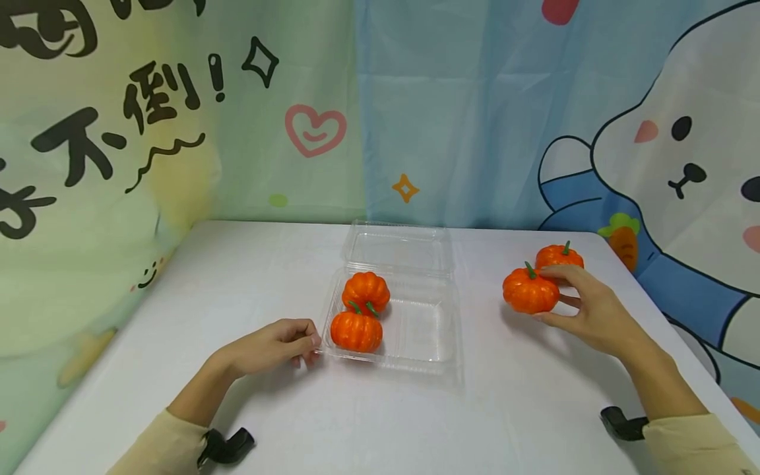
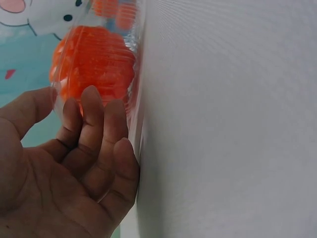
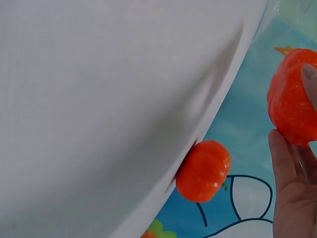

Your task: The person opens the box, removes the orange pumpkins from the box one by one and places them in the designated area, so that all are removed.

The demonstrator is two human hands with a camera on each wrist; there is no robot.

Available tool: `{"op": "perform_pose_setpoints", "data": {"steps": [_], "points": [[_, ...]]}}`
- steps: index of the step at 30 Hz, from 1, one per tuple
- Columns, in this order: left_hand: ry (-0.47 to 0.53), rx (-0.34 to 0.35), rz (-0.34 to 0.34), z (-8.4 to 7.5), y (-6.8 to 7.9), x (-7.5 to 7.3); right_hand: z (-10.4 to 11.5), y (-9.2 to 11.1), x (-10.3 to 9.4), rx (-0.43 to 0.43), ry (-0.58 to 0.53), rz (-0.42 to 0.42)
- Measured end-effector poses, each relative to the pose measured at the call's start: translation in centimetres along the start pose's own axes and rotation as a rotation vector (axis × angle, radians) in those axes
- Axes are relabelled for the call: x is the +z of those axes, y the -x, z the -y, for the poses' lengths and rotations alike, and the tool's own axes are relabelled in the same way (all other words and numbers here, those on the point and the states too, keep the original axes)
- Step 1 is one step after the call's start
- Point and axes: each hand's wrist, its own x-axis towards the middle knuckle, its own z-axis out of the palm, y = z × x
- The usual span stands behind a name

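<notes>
My right hand (image 1: 584,307) grips a small orange pumpkin (image 1: 530,290) with a green stem, held above the table in the head view. Behind it sits another orange pumpkin (image 1: 558,256), seen too in the right wrist view on the table. A clear plastic clamshell box (image 1: 424,330) lies with its lid (image 1: 398,247) folded back. In its left half are two more pumpkins, one at the back (image 1: 366,291) and one in front (image 1: 356,332). At the box's front left corner, my left hand (image 1: 276,346) pinches the rim, thumb on the edge and fingers against the wall.
A white cloth covers the table (image 1: 249,422). Its far edge meets a printed curtain (image 1: 475,119) with a cartoon animal on the right. Black camera mounts sit at the left wrist (image 1: 228,447) and right wrist (image 1: 623,423).
</notes>
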Motion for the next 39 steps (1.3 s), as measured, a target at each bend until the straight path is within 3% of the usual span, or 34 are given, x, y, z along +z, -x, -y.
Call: {"op": "perform_pose_setpoints", "data": {"steps": [11, 32, 39], "points": [[0.006, 0.005, -0.004, 0.1, 0.0, 0.1, -1.3, 0.6, -1.2, 0.072, 0.016, 0.000], [0.004, 0.005, -0.001, 0.0, -0.1, 0.0, -4.4, 2.6, -2.2, 0.261, 0.052, 0.141], [0.011, -0.002, -0.001, -0.1, -0.1, 0.1, -5.1, 2.9, -2.3, 0.295, 0.079, 0.135]]}}
